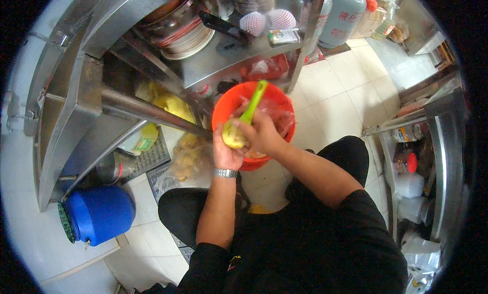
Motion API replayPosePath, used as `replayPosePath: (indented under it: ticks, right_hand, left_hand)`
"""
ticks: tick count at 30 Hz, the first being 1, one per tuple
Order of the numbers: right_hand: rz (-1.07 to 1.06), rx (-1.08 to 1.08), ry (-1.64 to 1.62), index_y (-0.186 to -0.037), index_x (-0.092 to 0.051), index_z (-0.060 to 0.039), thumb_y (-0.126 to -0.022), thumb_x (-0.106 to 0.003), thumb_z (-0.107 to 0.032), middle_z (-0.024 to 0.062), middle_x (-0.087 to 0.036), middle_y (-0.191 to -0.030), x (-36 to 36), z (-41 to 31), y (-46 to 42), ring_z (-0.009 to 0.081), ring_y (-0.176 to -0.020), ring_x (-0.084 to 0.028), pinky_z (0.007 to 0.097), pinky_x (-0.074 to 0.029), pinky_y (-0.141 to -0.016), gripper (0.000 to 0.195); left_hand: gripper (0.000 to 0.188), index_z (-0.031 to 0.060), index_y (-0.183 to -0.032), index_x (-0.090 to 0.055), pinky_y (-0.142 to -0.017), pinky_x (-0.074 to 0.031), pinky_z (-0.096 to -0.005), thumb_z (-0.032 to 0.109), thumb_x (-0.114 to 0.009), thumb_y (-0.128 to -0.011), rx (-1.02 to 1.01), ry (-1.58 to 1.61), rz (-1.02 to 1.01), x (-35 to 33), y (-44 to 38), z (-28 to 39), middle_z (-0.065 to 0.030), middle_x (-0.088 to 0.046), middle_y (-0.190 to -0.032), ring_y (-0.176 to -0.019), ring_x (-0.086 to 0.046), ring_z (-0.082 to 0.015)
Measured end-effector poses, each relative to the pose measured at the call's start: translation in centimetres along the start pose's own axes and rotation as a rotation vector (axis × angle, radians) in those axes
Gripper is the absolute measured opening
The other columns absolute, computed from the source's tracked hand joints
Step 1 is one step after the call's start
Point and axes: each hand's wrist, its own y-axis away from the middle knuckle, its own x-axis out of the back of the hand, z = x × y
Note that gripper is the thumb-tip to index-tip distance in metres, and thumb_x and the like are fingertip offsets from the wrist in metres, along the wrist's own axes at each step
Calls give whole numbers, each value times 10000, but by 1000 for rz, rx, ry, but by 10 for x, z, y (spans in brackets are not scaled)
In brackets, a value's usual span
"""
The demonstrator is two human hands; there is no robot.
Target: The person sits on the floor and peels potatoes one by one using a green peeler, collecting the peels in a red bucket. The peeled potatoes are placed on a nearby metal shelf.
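My left hand [225, 152], with a metal watch at the wrist, cups a yellow potato [233, 137]. Against its upper side my right hand [268, 133] grips a peeler by its bright green handle [255, 100]. The peeler's blade is blurred and partly hidden by my fingers. Both hands are over an orange-red plastic bucket [228, 97] on the floor between my knees. Crumpled clear plastic [286, 120] lines part of the bucket. Its lower contents are mostly hidden by my hands.
To the left of the bucket sits a clear bag of potatoes [188, 156]. A steel shelf [206, 67] and a metal bar [152, 110] stand close by. A blue drum [103, 214] lies at lower left. Shelves with jars [406, 134] line the right; gas cylinders [340, 19] stand behind.
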Motion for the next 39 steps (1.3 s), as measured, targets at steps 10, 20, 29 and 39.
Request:
replayPosePath:
  ticks: [10,20,29,39]
  right_hand:
    - [-162,-164,475,-1157,-631,-62,-917,-734,-310,178,-711,-992,39,15,-25,370,-901,-712,463,-569,-806,360]
    - [138,-287,149,-1007,-685,-18,-917,-732,-284,204,-698,-905,31,7,-29,352,-835,-697,440,-532,-751,285]
    - [44,62,42,-1078,-651,-10,-966,-704,-193,42,-665,-999,9,-26,-10,148,-883,-629,309,-518,-769,221]
    - [63,-475,-552,-1111,-638,8,-1009,-652,-210,53,-689,-990,9,-14,-14,133,-876,-656,293,-536,-785,242]
  left_hand:
    - [530,109,-1276,-619,-727,-569,-375,535,-473,-997,-93,-71,-101,17,0,7,-67,-712,-1137,-946,-697,-225]
    - [458,89,-1281,-594,-877,-577,-413,434,-619,-982,-200,-48,-150,18,1,18,-81,-675,-1222,-1067,-673,-263]
    - [516,114,-1258,-618,-797,-589,-324,553,-501,-1012,-198,-126,-1,12,-6,6,-32,-704,-1170,-1029,-689,-173]
    - [373,63,-1233,-543,-726,-599,-359,371,-523,-1024,-284,-8,-297,28,-9,0,-115,-669,-1136,-942,-688,-241]
